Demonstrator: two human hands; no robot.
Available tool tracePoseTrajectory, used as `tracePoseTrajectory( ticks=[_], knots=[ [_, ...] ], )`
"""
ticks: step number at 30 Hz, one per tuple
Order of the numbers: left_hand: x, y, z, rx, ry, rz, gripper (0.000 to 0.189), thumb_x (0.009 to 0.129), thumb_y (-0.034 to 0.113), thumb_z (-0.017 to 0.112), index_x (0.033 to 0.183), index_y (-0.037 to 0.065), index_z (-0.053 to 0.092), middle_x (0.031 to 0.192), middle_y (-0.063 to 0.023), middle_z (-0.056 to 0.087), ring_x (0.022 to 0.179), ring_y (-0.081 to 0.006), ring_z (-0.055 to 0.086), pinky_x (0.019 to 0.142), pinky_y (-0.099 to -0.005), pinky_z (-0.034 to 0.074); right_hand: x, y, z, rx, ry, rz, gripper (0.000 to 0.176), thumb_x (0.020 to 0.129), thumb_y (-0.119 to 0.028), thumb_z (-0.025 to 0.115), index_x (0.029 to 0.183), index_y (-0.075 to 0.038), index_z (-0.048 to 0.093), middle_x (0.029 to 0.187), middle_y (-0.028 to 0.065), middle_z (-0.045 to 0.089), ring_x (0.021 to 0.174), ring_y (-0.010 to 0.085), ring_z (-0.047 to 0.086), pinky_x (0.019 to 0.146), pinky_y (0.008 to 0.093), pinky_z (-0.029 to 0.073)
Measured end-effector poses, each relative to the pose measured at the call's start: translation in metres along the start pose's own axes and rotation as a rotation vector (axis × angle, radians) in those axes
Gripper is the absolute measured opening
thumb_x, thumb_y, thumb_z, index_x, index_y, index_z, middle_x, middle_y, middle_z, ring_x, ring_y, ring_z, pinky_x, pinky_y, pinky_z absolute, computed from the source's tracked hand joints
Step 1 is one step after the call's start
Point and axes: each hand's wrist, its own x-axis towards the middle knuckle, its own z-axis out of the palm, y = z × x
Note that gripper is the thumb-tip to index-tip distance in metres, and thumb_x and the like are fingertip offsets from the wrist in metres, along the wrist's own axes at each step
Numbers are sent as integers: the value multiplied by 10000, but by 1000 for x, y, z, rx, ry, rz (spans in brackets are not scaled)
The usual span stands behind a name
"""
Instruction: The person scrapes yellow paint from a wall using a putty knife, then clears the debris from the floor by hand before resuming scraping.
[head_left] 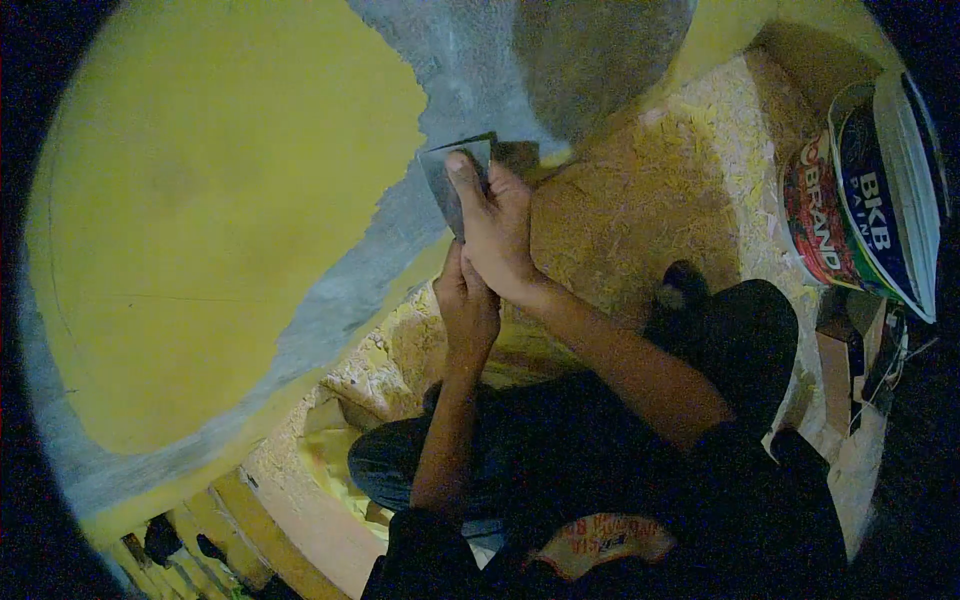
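Observation:
A flat grey scraper [448,190], broad at its top edge and tapering downward, is held up in front of the wall. My right hand [500,235] is closed on it, thumb pressed flat against its face and fingers behind. A second thin dark edge shows behind the blade. Just below, my left hand [468,305] is closed around the scraper's narrow lower end, up against the heel of my right hand; its grip is mostly hidden. Behind the blade, the yellow wall [250,200] carries a wide grey, bare-looking band [345,290] with a ragged edge.
My crossed legs [560,420] rest on a floor [620,190] strewn with yellowish flakes. A paint bucket [865,200] lettered BKB Paint stands at the right, a small box [838,365] beneath it. Wooden slats [235,530] lie at the lower left.

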Motion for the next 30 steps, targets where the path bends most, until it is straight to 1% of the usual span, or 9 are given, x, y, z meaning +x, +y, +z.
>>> tracePoseTrajectory(
  ticks=[2, 8, 9, 11, 15, 17, 21, 23, 30],
  knots=[
    [-1, 12, -3, 0, -14, -37, 293, 936, 243, 357, 837, 5, 496, 524, 2, 438, 446, -50, 371, 403, -240, 296, -2, -17, -2, -12, -52, 148, 289, 878, -281, 518, 692, -63, 494, 605, -70, 428, 581, 34, 357, 506, 228, 315],
    [5, 23, -9, 80, -51, 79, 267, 932, 221, 375, 863, -1, 506, 520, -2, 441, 452, -50, 384, 416, -238, 298, 4, -11, 5, 150, -35, 207, 271, 873, -294, 525, 691, -94, 508, 604, -77, 445, 532, 28, 377, 471, 204, 317],
    [4, 24, -10, 81, -53, 80, 267, 932, 221, 375, 863, -1, 506, 520, -2, 441, 452, -50, 384, 416, -238, 298, 2, -12, 5, 152, -33, 207, 271, 873, -294, 525, 691, -94, 508, 604, -77, 445, 532, 28, 377, 471, 204, 317],
    [2, 26, -11, 21, -50, -45, 267, 932, 217, 369, 849, 1, 503, 520, 3, 435, 459, -47, 382, 418, -237, 299, 0, -15, 4, 123, -45, 226, 233, 858, -226, 516, 864, 6, 530, 719, 126, 550, 646, 209, 500, 606, 331, 405],
    [2, 22, -5, 111, 36, 138, 270, 933, 215, 362, 850, 0, 502, 525, -4, 442, 473, -54, 392, 426, -242, 306, 2, -13, 7, 112, -32, 248, 236, 856, -224, 517, 862, 12, 525, 707, 124, 532, 639, 212, 485, 604, 338, 404],
    [2, 19, -8, -46, -34, -40, 274, 932, 217, 358, 861, -3, 505, 532, -13, 454, 485, -67, 406, 433, -249, 316, 4, -12, 6, 15, -14, 158, 271, 862, -301, 544, 707, -80, 522, 611, -67, 459, 535, 32, 405, 462, 212, 345],
    [1, 18, -12, 25, -41, 9, 278, 932, 217, 357, 866, -6, 508, 537, -20, 462, 487, -77, 416, 437, -250, 324, 2, -6, 6, 42, -17, 107, 286, 860, -311, 547, 708, -70, 528, 611, -61, 459, 538, 36, 404, 463, 219, 343],
    [-1, 22, -11, 206, 2, 34, 279, 934, 211, 353, 860, -11, 504, 548, -18, 465, 499, -73, 415, 441, -245, 324, -3, -10, 4, 31, -52, 277, 280, 850, -258, 532, 787, 14, 510, 658, 120, 506, 587, 212, 450, 547, 363, 366],
    [5, 22, -8, -12, -38, 54, 271, 934, 203, 355, 880, -12, 511, 555, -12, 472, 506, -58, 416, 445, -239, 329, 7, -26, 3, 87, -59, 184, 280, 850, -260, 535, 798, 15, 512, 669, 123, 503, 606, 202, 439, 577, 352, 377]
  ],
)
